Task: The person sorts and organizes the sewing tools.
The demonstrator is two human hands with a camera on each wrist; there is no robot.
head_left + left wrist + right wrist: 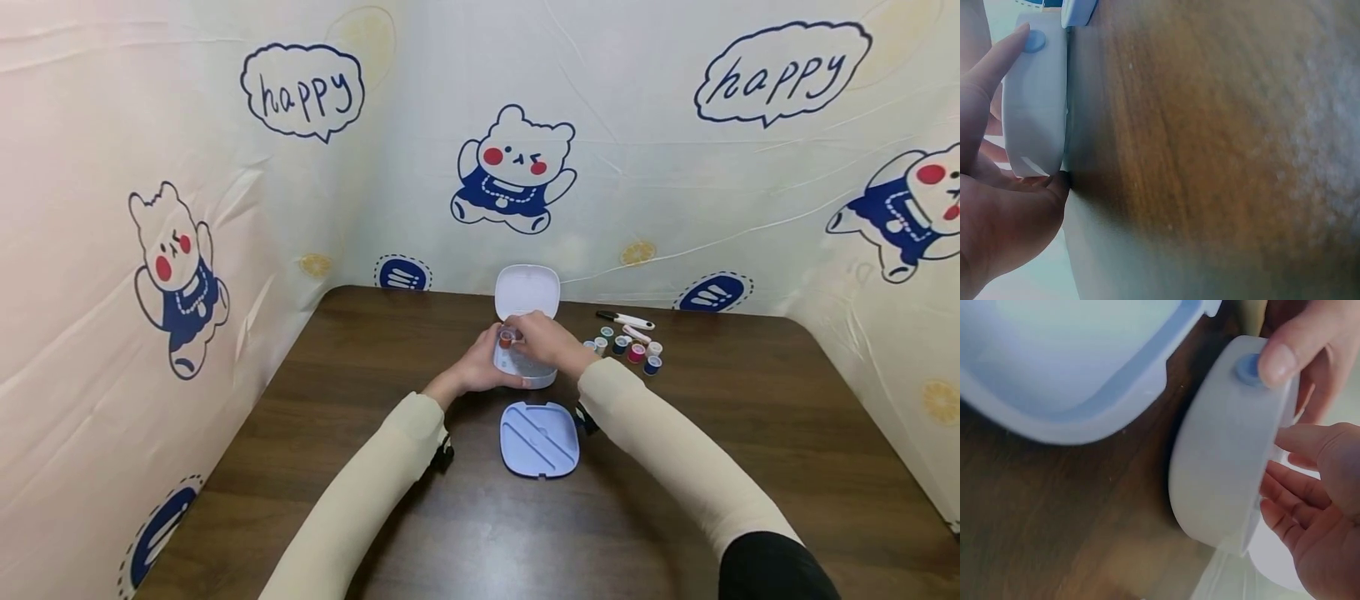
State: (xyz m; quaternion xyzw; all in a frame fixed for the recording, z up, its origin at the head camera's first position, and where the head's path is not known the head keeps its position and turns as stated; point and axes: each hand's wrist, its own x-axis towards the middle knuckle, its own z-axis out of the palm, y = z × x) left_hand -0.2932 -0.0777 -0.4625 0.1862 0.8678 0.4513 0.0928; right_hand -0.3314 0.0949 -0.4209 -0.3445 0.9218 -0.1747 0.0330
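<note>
A small pale sewing box (542, 382) stands with its lid (527, 290) raised at the back; a blue button (1034, 41) shows on its front wall. My left hand (483, 365) grips the box's left side, the thumb by the button. Over the open box, my right hand (546, 337) reaches to the left corner, its fingertips at an orange-red thread spool (506, 339) and seemingly pinching it. In the right wrist view the box wall hides those fingertips, and the other fingers are loosely curled.
A light-blue slotted tray (540, 440) lies in front of the box. To the right are several thread spools (637, 353), a pink-and-white item (637, 334) and a black-and-white pen-like tool (626, 320). Printed cloth (420, 167) walls the table (405, 333).
</note>
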